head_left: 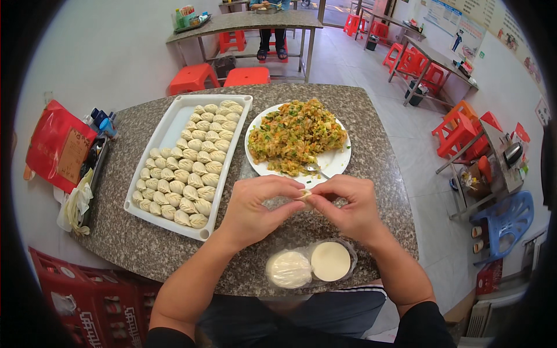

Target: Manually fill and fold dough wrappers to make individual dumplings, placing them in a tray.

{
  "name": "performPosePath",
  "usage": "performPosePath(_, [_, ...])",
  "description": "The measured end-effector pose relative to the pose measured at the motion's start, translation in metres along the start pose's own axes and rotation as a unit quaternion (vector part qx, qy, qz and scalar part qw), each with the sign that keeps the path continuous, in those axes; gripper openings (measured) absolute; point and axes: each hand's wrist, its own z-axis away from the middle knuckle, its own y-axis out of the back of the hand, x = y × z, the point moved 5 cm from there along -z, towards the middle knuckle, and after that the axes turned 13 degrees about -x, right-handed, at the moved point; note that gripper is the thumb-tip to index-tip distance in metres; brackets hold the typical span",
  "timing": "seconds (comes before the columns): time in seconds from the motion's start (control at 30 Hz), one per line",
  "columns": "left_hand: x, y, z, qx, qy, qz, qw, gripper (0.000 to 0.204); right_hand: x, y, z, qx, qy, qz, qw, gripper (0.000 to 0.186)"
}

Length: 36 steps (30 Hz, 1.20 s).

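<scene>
Both my hands meet over the table just in front of the plate. Between the fingertips of my left hand [255, 207] and my right hand [347, 206] is a small pale dumpling [304, 195], mostly hidden by the fingers. Beyond them stands a white plate [335, 164] heaped with chopped yellow-green filling [296, 133]; a metal spoon [314, 168] rests at its near edge. To the left, a white tray [169, 123] holds rows of pleated dumplings [188, 174]. Nearer me lie two stacks of round wrappers, one bare [331, 261], one under plastic [289, 269].
A red bag [61, 145] and crumpled plastic gloves [75, 203] lie at the table's left end. Red crates [87, 296] stand below. Red stools [194, 78] and another table [249, 22] are ahead, where a person sits. A blue chair [505, 226] is at right.
</scene>
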Motion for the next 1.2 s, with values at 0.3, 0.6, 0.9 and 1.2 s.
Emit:
performPosePath(0.3, [-0.005, 0.002, 0.001, -0.047, 0.021, 0.046, 0.998, 0.023, 0.022, -0.007, 0.002, -0.056, -0.172, -0.248, 0.952, 0.012])
performPosePath(0.6, [-0.004, 0.001, 0.0, -0.01, 0.019, 0.004, 1.0, 0.019, -0.006, -0.005, -0.001, 0.004, 0.022, 0.031, 0.999, 0.01])
performPosePath(0.9, [-0.003, -0.003, 0.002, -0.052, 0.093, 0.022, 0.994, 0.02, 0.017, -0.005, 0.001, -0.041, -0.093, -0.099, 0.99, 0.011])
performPosePath(1.2, [0.0, -0.004, 0.002, -0.026, 0.045, -0.051, 0.997, 0.021, -0.006, -0.011, 0.0, 0.015, 0.009, 0.096, 0.995, 0.009])
